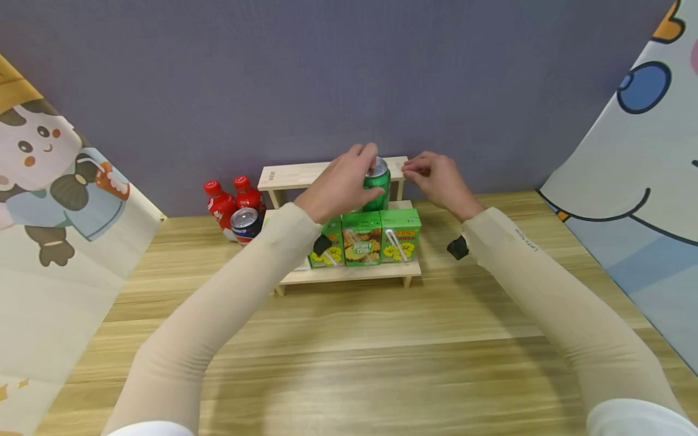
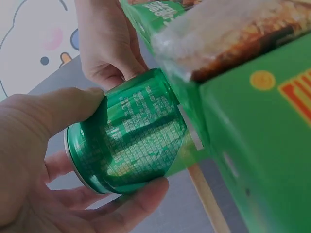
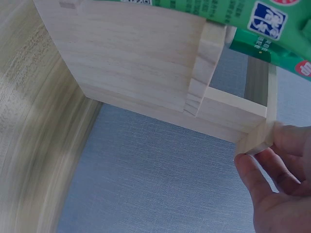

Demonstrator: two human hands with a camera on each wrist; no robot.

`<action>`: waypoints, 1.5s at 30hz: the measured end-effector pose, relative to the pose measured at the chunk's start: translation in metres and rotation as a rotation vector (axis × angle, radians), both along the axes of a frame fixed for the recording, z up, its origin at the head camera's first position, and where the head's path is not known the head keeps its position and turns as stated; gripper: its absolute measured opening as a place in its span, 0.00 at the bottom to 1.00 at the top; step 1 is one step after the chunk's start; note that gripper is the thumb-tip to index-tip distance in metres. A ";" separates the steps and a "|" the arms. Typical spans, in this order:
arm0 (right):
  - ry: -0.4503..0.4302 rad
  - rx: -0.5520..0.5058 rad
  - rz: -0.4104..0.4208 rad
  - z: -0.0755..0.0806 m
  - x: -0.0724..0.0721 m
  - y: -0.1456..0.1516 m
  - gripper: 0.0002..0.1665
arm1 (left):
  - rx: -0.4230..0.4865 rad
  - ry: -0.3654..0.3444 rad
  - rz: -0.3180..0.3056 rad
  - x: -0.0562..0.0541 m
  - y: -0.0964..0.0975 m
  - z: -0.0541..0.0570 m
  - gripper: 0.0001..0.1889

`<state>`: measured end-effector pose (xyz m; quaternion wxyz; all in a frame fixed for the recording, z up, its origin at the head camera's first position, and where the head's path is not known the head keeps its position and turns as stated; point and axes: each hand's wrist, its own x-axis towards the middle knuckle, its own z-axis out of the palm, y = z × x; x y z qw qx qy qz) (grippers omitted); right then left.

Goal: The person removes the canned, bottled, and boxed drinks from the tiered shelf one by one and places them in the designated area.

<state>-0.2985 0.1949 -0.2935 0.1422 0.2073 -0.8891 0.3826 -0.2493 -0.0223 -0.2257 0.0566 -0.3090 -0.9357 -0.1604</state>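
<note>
My left hand (image 1: 340, 184) grips a green soda can (image 2: 133, 141), thumb on one side and fingers round the other. The can stands upright behind the row of green drink cartons (image 1: 362, 242) on the small wooden two-tier shelf (image 1: 297, 175). In the right wrist view, my right hand (image 3: 286, 184) pinches the right end of the upper board (image 3: 257, 138) between thumb and fingers. Part of the can's side is covered by the left hand in the head view.
Left of the shelf stand two red-capped bottles (image 1: 220, 206) and a dark blue can (image 1: 245, 223). A grey-blue wall (image 1: 463, 91) rises right behind the shelf. The wood-grain table (image 1: 349, 351) stretches out in front, between side panels with cartoon prints (image 1: 627, 169).
</note>
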 end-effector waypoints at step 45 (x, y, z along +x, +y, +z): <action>-0.022 0.021 -0.018 -0.003 0.001 0.002 0.15 | 0.299 0.236 0.304 0.045 -0.149 0.041 0.20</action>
